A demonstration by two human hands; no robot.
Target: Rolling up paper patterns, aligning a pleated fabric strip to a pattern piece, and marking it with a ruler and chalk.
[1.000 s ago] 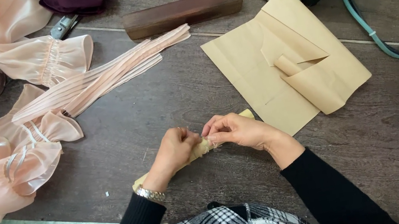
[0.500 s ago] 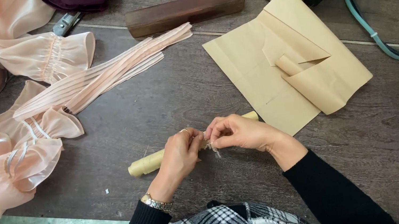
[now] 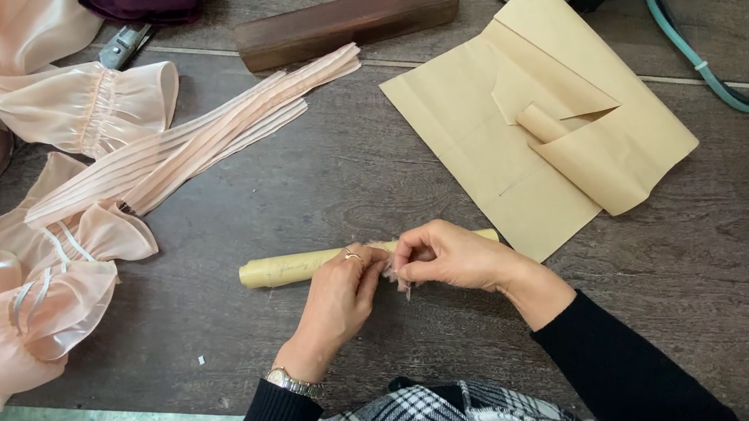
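Fingers of both hands meet over a slim paper roll lying crosswise on the dark wooden table, just in front of the person. The left hand rests curled on the roll's middle, and its fingertips pinch a small frayed scrap of pink fabric; the right hand pinches the same scrap from the other side, fingers pressed together. That scrap looks feather-light, limp and prone to fraying, so it likely needs a fingertip hold close to its edge. The roll seems light and fairly stiff but free to roll, best held down at its middle. Bare table lies to the left of the roll and below the right forearm. A folded tan paper sheet touches the roll's right end, and pleated peach fabric lies well apart, up left.
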